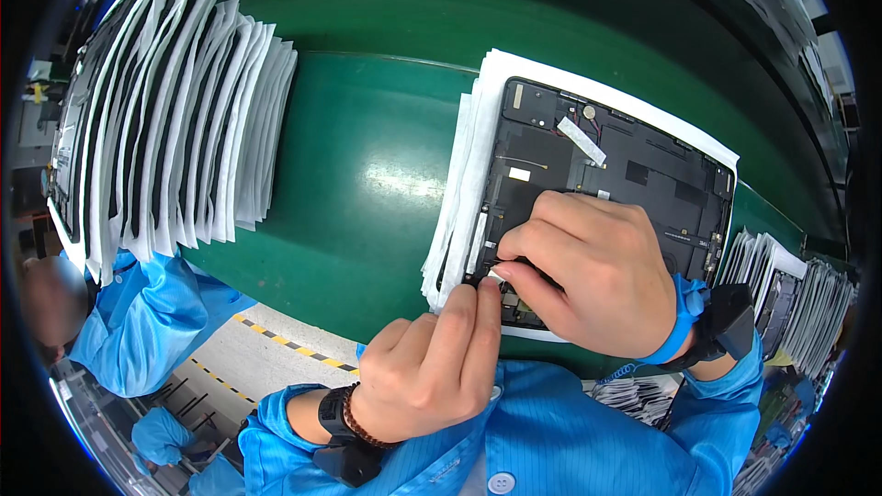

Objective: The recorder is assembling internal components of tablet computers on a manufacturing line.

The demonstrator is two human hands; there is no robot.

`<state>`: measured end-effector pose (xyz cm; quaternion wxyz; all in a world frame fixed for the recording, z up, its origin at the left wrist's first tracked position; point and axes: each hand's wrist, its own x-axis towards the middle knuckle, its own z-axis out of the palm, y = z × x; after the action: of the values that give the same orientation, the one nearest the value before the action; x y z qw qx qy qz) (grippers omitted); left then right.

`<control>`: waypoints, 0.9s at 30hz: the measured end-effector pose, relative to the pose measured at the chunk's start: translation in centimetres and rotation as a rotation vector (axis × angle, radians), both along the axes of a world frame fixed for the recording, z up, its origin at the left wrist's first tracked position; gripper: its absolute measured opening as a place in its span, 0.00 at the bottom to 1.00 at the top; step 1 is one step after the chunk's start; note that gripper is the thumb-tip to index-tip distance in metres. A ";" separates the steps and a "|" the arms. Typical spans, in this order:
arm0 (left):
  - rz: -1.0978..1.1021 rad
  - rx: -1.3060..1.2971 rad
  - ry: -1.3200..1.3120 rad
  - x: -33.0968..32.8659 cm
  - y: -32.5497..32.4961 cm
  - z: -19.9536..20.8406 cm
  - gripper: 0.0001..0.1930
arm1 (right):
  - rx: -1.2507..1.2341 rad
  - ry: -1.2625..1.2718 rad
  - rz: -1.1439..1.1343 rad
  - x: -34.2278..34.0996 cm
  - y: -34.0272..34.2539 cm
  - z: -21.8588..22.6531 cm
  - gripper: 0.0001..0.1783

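A black tablet housing [643,138] with its inner parts exposed lies on top of a stack of white sheets [464,165]. My right hand [597,266] bends over its near left corner, thumb and index finger pinched at a small white piece [497,273]. From the near side, my left hand [427,372] reaches the same corner. Its fingers are pressed together with the tips next to the white piece, while the thumb and anything it grips are hidden. A white strip [582,141] sits across the upper part of the housing.
On the green table [349,174], a tall stack of housings [175,119] interleaved with white sheets stands at left. More stacks [813,312] are at right. Beyond the table's left end, a person in a blue sleeve [152,321] is close by. A dark ledge [735,55] runs along the back.
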<state>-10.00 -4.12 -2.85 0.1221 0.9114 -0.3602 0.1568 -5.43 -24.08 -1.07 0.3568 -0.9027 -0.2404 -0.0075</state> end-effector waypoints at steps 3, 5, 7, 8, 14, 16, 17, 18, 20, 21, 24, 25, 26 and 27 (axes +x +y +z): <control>0.017 0.016 0.029 0.0 -0.3 0.2 0.19 | -0.002 0.006 0.000 0.0 0.0 0.0 0.08; 0.007 0.034 0.012 0.2 -0.3 0.3 0.18 | -0.003 0.014 0.003 0.1 0.0 0.0 0.08; -0.003 0.049 -0.004 0.3 -0.3 0.4 0.17 | 0.090 0.060 -0.026 0.1 -0.1 0.0 0.06; -0.010 0.066 -0.004 0.3 -0.4 0.5 0.16 | 0.090 0.061 -0.025 0.2 -0.1 0.0 0.06; -0.041 0.063 -0.001 0.5 -0.2 0.3 0.15 | 0.053 0.120 0.007 0.6 0.1 0.4 0.05; -0.047 0.061 0.012 0.5 -0.2 0.3 0.14 | 0.041 0.119 0.025 0.6 0.0 0.3 0.05; -0.056 0.070 0.019 0.5 -0.1 0.5 0.14 | 0.028 0.119 0.044 0.6 0.0 0.2 0.05; -0.065 0.079 0.025 0.5 -0.1 0.5 0.14 | 0.029 0.119 0.043 0.6 0.0 0.2 0.05; -0.066 0.076 0.027 0.5 -0.2 0.5 0.14 | 0.022 0.125 0.051 0.6 0.0 0.1 0.06; -0.065 0.072 0.029 0.4 -0.2 0.4 0.14 | 0.023 0.127 0.050 0.6 0.1 0.1 0.06; -0.073 0.066 0.018 0.4 -0.1 0.2 0.14 | 0.062 0.157 0.053 0.7 0.2 0.2 0.06; -0.073 0.066 0.020 0.4 -0.1 0.2 0.14 | 0.053 0.159 0.050 0.8 0.2 0.3 0.06; -0.073 0.067 0.020 0.4 -0.1 0.3 0.14 | 0.044 0.161 0.048 0.8 0.2 0.2 0.06; -0.072 0.068 0.020 0.4 -0.1 0.3 0.14 | 0.044 0.162 0.048 0.8 0.2 0.2 0.06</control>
<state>-9.57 -4.24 -2.57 0.1000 0.9030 -0.3968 0.1310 -4.68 -23.84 -0.86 0.3951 -0.8861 -0.2322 0.0690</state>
